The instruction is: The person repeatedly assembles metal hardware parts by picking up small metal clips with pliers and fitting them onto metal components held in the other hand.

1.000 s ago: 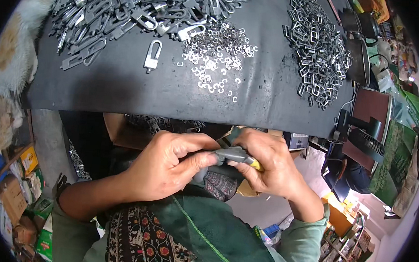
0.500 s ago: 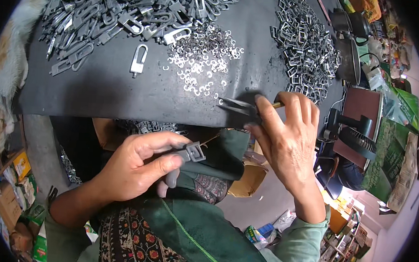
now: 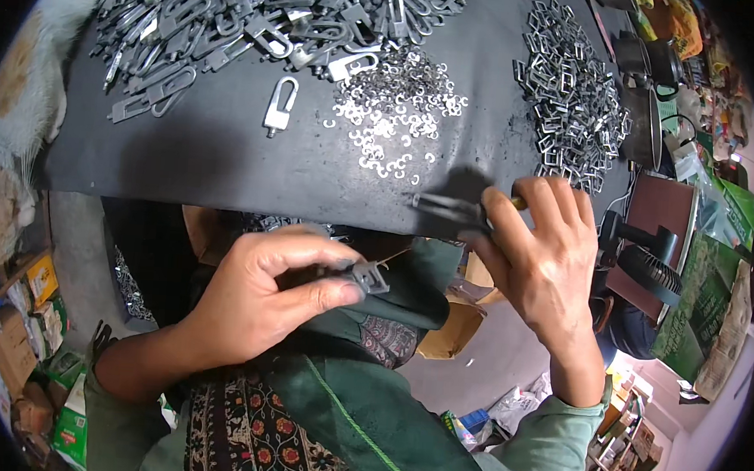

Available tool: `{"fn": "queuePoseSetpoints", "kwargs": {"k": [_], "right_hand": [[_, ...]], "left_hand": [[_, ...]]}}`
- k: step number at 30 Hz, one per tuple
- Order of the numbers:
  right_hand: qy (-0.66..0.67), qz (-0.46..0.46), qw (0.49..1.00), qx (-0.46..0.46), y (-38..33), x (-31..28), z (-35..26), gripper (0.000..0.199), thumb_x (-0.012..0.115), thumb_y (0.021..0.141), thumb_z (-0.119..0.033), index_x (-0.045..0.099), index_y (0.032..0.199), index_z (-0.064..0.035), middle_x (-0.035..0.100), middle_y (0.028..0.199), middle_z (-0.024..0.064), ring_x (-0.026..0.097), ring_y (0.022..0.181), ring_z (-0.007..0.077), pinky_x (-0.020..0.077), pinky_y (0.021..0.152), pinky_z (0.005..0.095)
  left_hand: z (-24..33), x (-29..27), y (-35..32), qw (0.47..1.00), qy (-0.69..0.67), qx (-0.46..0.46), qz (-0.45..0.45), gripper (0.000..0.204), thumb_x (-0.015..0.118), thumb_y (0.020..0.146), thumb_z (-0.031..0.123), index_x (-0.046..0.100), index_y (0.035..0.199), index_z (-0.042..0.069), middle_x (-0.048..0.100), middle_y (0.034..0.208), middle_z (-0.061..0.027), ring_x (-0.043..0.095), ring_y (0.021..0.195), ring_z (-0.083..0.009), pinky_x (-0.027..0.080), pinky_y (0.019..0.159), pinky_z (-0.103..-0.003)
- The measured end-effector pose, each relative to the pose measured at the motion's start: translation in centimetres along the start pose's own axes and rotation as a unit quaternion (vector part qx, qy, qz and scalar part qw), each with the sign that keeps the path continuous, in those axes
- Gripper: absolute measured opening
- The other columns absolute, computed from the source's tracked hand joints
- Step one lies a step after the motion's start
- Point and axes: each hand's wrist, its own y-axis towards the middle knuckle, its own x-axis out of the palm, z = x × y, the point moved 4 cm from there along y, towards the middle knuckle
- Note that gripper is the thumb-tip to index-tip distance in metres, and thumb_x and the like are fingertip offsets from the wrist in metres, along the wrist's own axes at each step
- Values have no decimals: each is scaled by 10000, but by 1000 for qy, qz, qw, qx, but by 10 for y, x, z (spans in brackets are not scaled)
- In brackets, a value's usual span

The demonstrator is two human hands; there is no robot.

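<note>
My left hand point(image 3: 270, 289), below the table's front edge, pinches a dark metal piece point(image 3: 371, 277) with a squared open frame at its end, between thumb and fingers. The rest of that piece is hidden by the fingers. My right hand point(image 3: 541, 258) is closed on pliers point(image 3: 449, 209), whose slim jaws point left over the table's front edge. Close to the jaw tips lies a small C-shaped retaining clip point(image 3: 415, 179); whether the tips hold another clip, I cannot tell. Beyond it spreads a heap of such clips point(image 3: 392, 124). One U-shaped metal loop point(image 3: 281, 107) lies apart.
Large heaps of U-shaped metal loops point(image 3: 261, 21) and small rectangular frames point(image 3: 575, 101) cover the dark table point(image 3: 493, 35). A cat point(image 3: 28, 85) lies along the left edge. A small black fan point(image 3: 650, 265) stands at right; a cardboard box point(image 3: 451, 331) is below.
The view has shifted, so the table's things appear further right. My pliers have drawn slightly back toward me from the clips. The piece in my left hand has tilted a little.
</note>
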Motion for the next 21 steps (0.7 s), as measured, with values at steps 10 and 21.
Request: {"fn": "queuePoseSetpoints", "kwargs": {"k": [10, 21], "right_hand": [[186, 35, 977, -100, 5, -3, -14, 372, 721, 740, -389, 647, 933, -80, 531, 800, 65, 545, 710, 246, 413, 607, 360], [202, 32, 974, -96, 9, -1, -15, 352, 717, 753, -382, 641, 921, -82, 539, 823, 65, 544, 725, 248, 416, 620, 362]], "left_hand": [[-8, -1, 4, 969, -209, -120, -52, 215, 688, 919, 111, 672, 1062, -47, 653, 904, 8, 550, 835, -38, 456, 759, -215], [-5, -4, 8, 972, -210, -80, -62, 223, 688, 915, 103, 676, 1084, -44, 652, 949, -8, 570, 894, -44, 458, 795, -208]]}}
